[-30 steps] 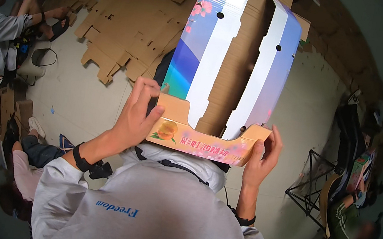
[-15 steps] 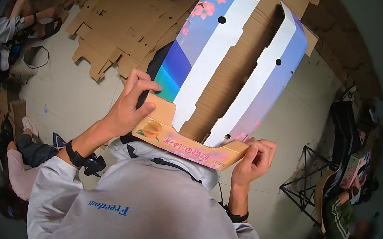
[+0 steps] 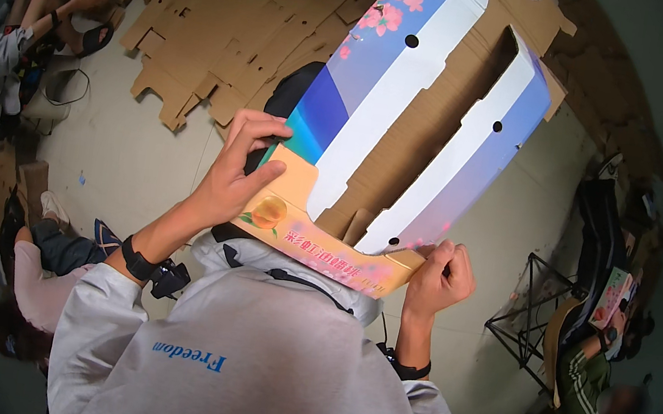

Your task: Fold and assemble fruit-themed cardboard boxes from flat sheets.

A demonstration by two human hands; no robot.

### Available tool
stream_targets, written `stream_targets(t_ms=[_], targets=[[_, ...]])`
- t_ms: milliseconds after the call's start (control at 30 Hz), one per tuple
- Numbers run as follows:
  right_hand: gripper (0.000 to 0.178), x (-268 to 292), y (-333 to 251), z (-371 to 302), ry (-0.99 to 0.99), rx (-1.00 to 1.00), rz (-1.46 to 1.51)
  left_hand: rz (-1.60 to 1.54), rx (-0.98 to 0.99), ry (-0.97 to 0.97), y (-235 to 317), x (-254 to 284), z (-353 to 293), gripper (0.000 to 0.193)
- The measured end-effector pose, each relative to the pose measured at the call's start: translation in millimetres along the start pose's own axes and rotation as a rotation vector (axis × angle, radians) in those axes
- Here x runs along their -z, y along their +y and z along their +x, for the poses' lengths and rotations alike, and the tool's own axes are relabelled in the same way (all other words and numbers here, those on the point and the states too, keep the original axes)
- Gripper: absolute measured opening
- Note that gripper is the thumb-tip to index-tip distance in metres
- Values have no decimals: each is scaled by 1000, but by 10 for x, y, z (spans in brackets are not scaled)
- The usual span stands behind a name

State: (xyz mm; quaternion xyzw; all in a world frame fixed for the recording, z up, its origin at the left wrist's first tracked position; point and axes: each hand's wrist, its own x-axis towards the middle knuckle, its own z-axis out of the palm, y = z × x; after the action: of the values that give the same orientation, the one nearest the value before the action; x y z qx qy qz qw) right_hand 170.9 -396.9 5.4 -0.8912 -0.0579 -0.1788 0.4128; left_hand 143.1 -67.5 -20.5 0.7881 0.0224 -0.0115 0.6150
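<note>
Just beyond the shirt (image 3: pixel 268 343) lies the box (image 3: pixel 398 135), its end panel (image 3: pixel 309 242) nearest. The left hand (image 3: pixel 238 172) has its grip closed on the near left corner; the right hand (image 3: pixel 441 279) curls at the right corner, whether pinching I cannot tell. The card looks light and stiff, slick where printed, its flaps (image 3: pixel 386 99) likely to crease, so the corners seem best to hold. Compared with a second ago, the far end has swung rightward and the right fingers curl tighter.
</note>
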Motion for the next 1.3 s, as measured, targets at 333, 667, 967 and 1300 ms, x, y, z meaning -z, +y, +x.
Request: stream_targets(t_ms=[333, 667, 967, 1300], targets=[[40, -41, -151, 242, -153, -208, -138, -15, -21, -15, -62, -16, 16, 39], [26, -232, 28, 290, 54, 202, -192, -91, -57, -15, -8, -59, 37, 38], [30, 123, 89, -101, -282, 382, -163, 130, -177, -106, -35, -4, -501, 35], [21, 7, -33, 56, -463, 597, -184, 64, -181, -28, -405, -66, -687, 43]])
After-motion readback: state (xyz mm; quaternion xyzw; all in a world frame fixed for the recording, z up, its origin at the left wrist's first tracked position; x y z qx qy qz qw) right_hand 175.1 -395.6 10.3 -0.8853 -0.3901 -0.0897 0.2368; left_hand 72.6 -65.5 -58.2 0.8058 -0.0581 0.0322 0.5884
